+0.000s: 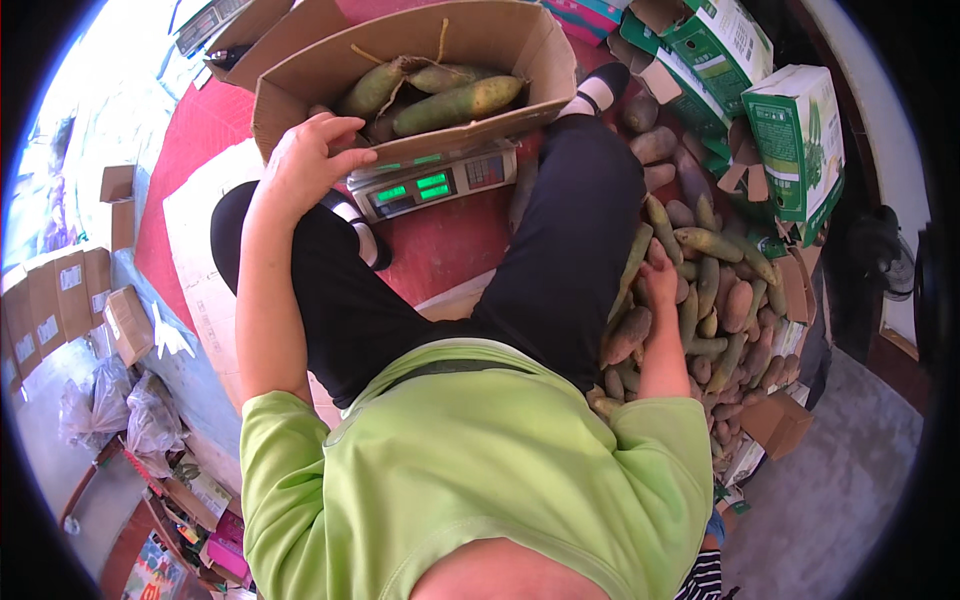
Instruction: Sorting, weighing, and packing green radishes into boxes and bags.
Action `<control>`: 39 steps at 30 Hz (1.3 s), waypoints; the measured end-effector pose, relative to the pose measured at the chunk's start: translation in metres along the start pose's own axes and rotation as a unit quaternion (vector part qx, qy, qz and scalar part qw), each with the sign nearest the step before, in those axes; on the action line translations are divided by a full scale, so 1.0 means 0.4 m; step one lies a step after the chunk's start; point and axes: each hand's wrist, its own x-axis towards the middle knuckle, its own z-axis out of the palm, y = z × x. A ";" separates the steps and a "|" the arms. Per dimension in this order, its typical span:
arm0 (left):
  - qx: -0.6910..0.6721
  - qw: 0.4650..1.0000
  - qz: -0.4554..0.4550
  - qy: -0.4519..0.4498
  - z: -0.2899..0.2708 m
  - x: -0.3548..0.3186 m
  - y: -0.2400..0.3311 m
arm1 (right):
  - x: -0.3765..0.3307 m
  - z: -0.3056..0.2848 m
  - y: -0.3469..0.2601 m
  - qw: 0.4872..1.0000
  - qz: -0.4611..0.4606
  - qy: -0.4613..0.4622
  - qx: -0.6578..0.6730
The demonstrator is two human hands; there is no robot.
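Observation:
My left hand is at the near left rim of an open cardboard box, thumb and fingers apart, holding nothing. Inside the box lie several large green radishes. Under it stands a digital scale with lit green displays. On my right, my right hand reaches down into a heap of vegetables, its fingers stretched out against them and partly hard to make out. Long green radishes are mixed there with reddish-brown, root-shaped vegetables.
Green and white cartons stand beyond the heap at the right. Brown cardboard boxes and plastic bags are at the left. White gloves lie near a small box. A red mat spreads beneath the scale.

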 end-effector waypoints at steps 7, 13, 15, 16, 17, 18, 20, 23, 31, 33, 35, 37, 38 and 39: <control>-0.035 0.971 0.034 0.233 -0.036 -0.020 -0.031 | 0.280 -0.148 -0.453 0.956 -0.047 -0.133 0.256; 0.010 0.949 -0.037 0.311 -0.125 -0.032 -0.091 | 0.317 -0.237 -0.894 0.961 -0.168 -0.169 0.138; 0.050 0.955 -0.080 0.282 -0.165 -0.035 -0.102 | 0.343 -0.209 -0.958 0.962 -0.204 -0.178 0.047; 0.088 0.957 -0.123 0.247 -0.186 -0.037 -0.109 | 0.355 -0.190 -0.980 0.961 -0.216 -0.173 0.001; 0.114 0.957 -0.129 0.233 -0.192 -0.028 -0.141 | 0.368 -0.169 -0.992 0.958 -0.229 -0.172 -0.031; 0.117 0.955 -0.133 0.238 -0.193 -0.022 -0.169 | 0.363 -0.152 -1.024 0.955 -0.219 -0.190 -0.060; 0.151 0.962 -0.173 0.145 -0.177 0.000 -0.217 | 0.366 -0.131 -1.054 0.947 -0.170 -0.250 -0.112; -0.039 0.986 -0.163 0.011 -0.127 0.045 -0.287 | 0.396 -0.076 -1.020 0.935 -0.222 -0.229 -0.157; -0.056 0.975 -0.209 0.043 -0.048 0.095 -0.401 | 0.369 -0.054 -1.068 0.933 -0.229 -0.164 -0.225; -0.073 0.971 -0.219 0.062 -0.046 0.087 -0.417 | 0.350 -0.071 -1.099 0.933 -0.235 -0.162 -0.219; -0.052 0.972 -0.220 0.067 -0.068 0.086 -0.418 | 0.352 -0.076 -1.127 0.936 -0.230 -0.176 -0.201; -0.033 0.971 -0.229 0.058 -0.110 0.070 -0.389 | 0.345 -0.094 -1.175 0.934 -0.239 -0.166 -0.206; -0.032 0.972 -0.223 0.061 -0.114 0.059 -0.405 | 0.335 -0.098 -1.207 0.930 -0.251 -0.167 -0.210; -0.038 0.968 -0.236 0.079 -0.125 0.033 -0.443 | 0.312 -0.097 -1.249 0.925 -0.282 -0.150 -0.205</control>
